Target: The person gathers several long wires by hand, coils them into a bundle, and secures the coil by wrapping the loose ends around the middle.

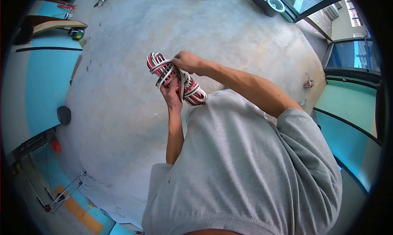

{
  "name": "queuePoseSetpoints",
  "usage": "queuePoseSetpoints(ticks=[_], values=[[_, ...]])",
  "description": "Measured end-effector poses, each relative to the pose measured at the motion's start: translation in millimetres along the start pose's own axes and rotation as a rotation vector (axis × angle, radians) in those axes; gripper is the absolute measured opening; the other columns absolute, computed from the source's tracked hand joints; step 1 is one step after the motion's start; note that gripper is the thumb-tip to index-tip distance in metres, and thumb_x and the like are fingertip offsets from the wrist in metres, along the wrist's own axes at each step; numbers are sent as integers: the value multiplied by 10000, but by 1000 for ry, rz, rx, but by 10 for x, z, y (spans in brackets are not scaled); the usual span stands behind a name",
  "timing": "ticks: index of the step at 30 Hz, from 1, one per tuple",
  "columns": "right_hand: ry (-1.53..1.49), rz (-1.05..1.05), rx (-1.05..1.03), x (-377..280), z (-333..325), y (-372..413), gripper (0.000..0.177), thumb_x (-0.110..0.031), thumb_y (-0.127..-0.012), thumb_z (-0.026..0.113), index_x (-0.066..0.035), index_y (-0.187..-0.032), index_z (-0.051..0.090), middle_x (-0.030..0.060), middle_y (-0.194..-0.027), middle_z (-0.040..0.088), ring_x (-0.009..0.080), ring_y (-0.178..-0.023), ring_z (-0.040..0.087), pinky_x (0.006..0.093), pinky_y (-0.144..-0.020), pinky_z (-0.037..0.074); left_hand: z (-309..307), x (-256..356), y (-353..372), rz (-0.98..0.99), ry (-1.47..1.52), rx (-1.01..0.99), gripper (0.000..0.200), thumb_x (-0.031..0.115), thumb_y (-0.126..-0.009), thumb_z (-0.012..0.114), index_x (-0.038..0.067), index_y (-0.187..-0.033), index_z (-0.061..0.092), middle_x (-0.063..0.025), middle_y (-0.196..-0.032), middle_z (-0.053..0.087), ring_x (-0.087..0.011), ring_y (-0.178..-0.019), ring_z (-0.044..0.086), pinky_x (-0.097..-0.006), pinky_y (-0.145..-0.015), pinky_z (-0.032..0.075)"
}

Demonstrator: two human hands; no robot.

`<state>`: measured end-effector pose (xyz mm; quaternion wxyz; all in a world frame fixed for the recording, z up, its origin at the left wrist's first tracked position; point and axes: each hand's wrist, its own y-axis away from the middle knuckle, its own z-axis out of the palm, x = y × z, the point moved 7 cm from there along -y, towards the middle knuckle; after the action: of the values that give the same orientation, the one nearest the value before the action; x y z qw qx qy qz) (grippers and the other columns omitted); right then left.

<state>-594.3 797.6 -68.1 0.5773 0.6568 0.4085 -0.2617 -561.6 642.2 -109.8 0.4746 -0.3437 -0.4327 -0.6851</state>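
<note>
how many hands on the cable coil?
2. The left hand grips the coil from below; the right hand holds its top. No other hands in view.

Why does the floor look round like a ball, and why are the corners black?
Head view: a fisheye lens bends the concrete floor into a bulge and leaves black corners; the light is soft and even; the cable bundle in the left hand and right hand looks sharp.

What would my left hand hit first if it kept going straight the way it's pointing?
The coiled bundle of red, white and black cable, which the left hand is gripping. Beyond it, seemingly only grey concrete floor.
</note>
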Motion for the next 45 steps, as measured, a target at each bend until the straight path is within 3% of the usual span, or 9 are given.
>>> queuePoseSetpoints(ticks=[3,6,10,13,17,22,26,39,45], values=[[123,-69,-64,-74,-41,18,382,-292,-952,474,42,-968,658,90,-732,602,166,-637,545,339,-540,446,-38,-3,-90,30,4,-109,377,115,-906,617,-2,-1255,534,-116,-1115,645,-205,-938,659,-339,-790,557],[13,-132,-154,-95,-114,191,393,-328,-938,507,31,-964,665,208,-827,670,315,-767,661,426,-656,514,14,8,-56,45,43,-168,447,176,-896,606,-12,-1290,514,-136,-1148,643,-230,-957,668,-359,-809,564],[176,-526,200,-290,-321,482,292,-293,-937,620,-9,-1001,641,146,-820,626,305,-738,601,382,-663,470,153,149,11,19,82,-219,512,226,-891,608,-17,-1324,484,-144,-1167,632,-240,-979,663,-367,-826,566],[137,-853,195,-550,-338,812,222,-208,-925,634,-20,-1042,644,140,-932,630,305,-797,622,399,-702,484,99,125,-19,-2,124,-299,515,235,-893,612,-13,-1325,483,-143,-1168,628,-239,-986,661,-363,-832,564],[342,-914,107,-636,-107,899,248,-164,-883,649,-52,-1105,653,129,-959,624,328,-846,632,417,-736,509,116,150,-36,-29,106,-280,482,287,-897,620,-25,-1255,540,-118,-1134,636,-210,-967,661,-343,-784,553],[569,-938,142,-687,108,928,123,-162,-868,602,-43,-854,576,105,-849,630,314,-780,646,438,-647,523,47,225,-18,-9,74,-224,346,203,-866,630,-10,-1138,613,-94,-1000,671,-178,-870,675,-321,-736,543],[557,-1042,140,-641,126,827,117,-154,-876,588,-50,-889,536,99,-848,615,313,-777,642,424,-649,525,-15,190,-31,-152,88,-278,337,100,-840,661,24,-1159,586,-78,-1013,655,-170,-881,660,-311,-759,546],[604,-1090,-126,-583,62,723,211,-244,-925,576,-47,-893,508,134,-872,586,352,-804,613,462,-684,505,1,213,1,-128,129,-287,404,183,-847,647,-16,-1192,580,-109,-1016,672,-208,-870,679,-322,-771,560],[529,-1082,-44,-455,-33,525,179,-204,-878,658,-46,-897,577,137,-836,634,357,-768,619,441,-653,505,-17,208,-24,-188,127,-363,521,179,-818,706,14,-1274,515,-102,-1049,648,-184,-856,659,-327,-731,565]])
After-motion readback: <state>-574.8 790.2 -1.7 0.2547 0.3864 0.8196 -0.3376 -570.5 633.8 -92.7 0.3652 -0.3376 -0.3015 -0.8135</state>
